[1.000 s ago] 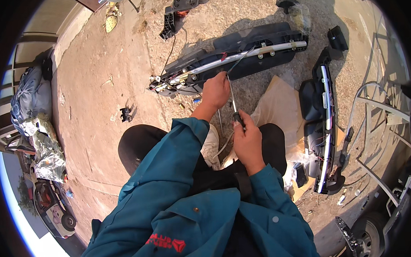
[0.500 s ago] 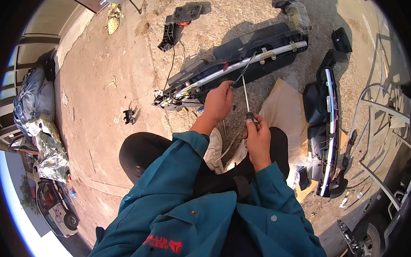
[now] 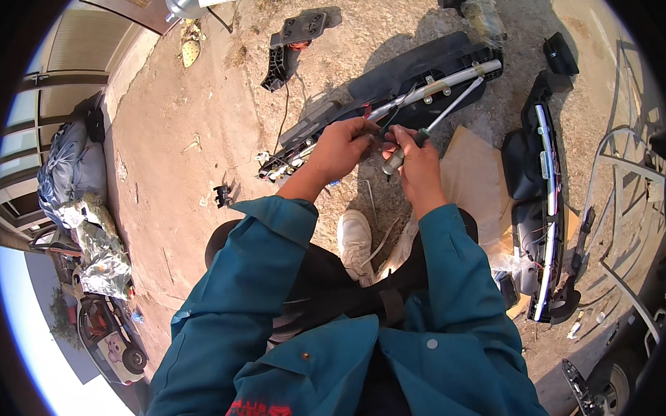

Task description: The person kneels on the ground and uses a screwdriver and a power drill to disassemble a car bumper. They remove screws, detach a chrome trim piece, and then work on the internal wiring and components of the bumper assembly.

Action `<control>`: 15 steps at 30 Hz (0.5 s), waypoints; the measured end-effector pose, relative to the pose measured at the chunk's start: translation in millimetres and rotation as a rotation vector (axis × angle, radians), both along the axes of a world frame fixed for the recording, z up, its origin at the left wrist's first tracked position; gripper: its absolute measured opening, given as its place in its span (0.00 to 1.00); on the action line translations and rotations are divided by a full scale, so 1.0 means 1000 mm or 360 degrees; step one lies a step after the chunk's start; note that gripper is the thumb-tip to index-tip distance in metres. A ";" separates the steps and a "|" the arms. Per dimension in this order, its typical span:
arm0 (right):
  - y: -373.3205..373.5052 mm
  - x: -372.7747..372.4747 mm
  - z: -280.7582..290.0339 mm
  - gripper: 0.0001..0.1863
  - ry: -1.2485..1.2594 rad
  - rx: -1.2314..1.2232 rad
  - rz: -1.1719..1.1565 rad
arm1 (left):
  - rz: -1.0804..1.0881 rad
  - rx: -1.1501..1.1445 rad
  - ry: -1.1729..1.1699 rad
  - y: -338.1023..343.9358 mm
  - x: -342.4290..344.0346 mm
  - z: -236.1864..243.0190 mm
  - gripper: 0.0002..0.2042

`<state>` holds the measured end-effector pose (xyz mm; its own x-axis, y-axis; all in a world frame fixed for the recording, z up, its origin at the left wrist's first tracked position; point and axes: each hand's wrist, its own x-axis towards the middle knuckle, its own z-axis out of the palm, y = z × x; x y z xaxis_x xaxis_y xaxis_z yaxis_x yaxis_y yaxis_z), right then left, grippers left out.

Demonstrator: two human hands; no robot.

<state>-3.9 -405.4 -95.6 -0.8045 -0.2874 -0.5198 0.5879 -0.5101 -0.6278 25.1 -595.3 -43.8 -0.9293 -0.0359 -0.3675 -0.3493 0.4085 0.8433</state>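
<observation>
In my right hand point(image 3: 419, 164) is a screwdriver point(image 3: 454, 105), gripped across the palm, its long metal shaft pointing up and to the right. My left hand point(image 3: 338, 155) is closed, its fingertips meeting those of my right hand at a thin dark wire point(image 3: 396, 116). The fingers partly hide that wire. Just beyond both hands lies a long black plastic vehicle part point(image 3: 408, 62) with a silver metal bar point(image 3: 460, 77) along it. The hands cover part of its left half.
A second black part with a silver strip point(image 3: 544, 200) lies at right beside brown cardboard point(image 3: 467, 170). Farther off lie a black bracket point(image 3: 275, 67) and a flat plate point(image 3: 305, 27). A small black piece point(image 3: 222, 196) rests at left. Metal frames point(image 3: 625, 161) stand at far right.
Both hands have come together, the right moving up and away from me. The screwdriver has swung from nearly upright to slanting right, off the bar. The view has shifted slightly.
</observation>
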 end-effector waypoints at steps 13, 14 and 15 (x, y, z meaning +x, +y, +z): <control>-0.018 -0.015 -0.028 0.08 -0.0046 -0.0316 0.0009 | -0.0538 -0.0573 -0.0040 -0.022 -0.045 0.029 0.12; -0.017 -0.017 -0.027 0.08 -0.0015 -0.0312 -0.0003 | -0.0658 -0.0705 0.0015 -0.019 -0.046 0.032 0.12; -0.016 -0.018 -0.027 0.08 0.0015 -0.0307 -0.0016 | -0.0779 -0.0835 0.0071 -0.016 -0.048 0.034 0.12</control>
<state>-22.1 -421.2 -122.6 -0.8124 -0.3727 -0.4484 0.5767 -0.6273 -0.5234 -23.2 -611.6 -9.9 -0.8977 0.2270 -0.3776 0.0075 0.8647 0.5022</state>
